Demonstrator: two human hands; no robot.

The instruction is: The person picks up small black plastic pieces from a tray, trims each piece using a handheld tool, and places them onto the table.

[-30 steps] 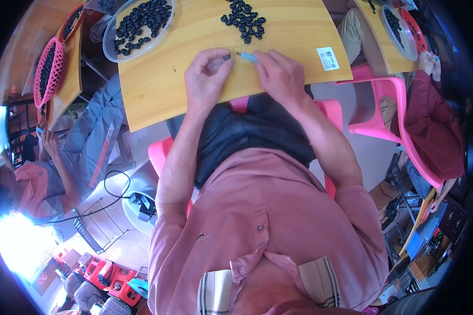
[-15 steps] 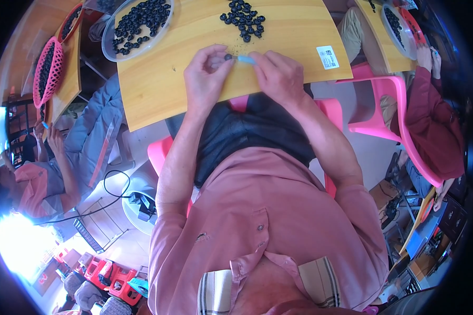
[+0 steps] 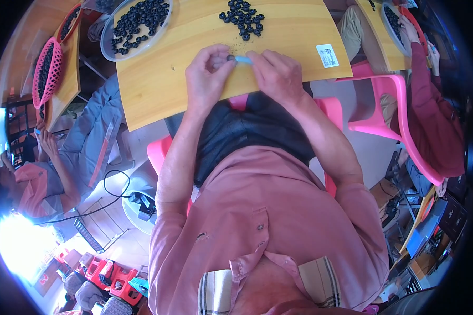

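Note:
Over the near half of the wooden table, my left hand is closed, pinching a small round black part between thumb and fingertips. My right hand grips a short light-blue tool, shaped like a pen or knife handle. Its tip meets the black part; the tip itself is too small to make out. Beyond my hands lies a loose pile of black ring-shaped parts, with dark crumbs scattered on the wood. More of the same parts fill a clear round tub at the far left.
A white printed label is stuck on the table's right side. Pink chairs stand beside me. Co-workers sit at tables left and right, near a pink basket and another tub. A bin and a cable are on the floor at left.
The blue tool has moved slightly left, onto the black part, and my hands are a little closer together. At the right, a co-worker's hand has reached into a tub.

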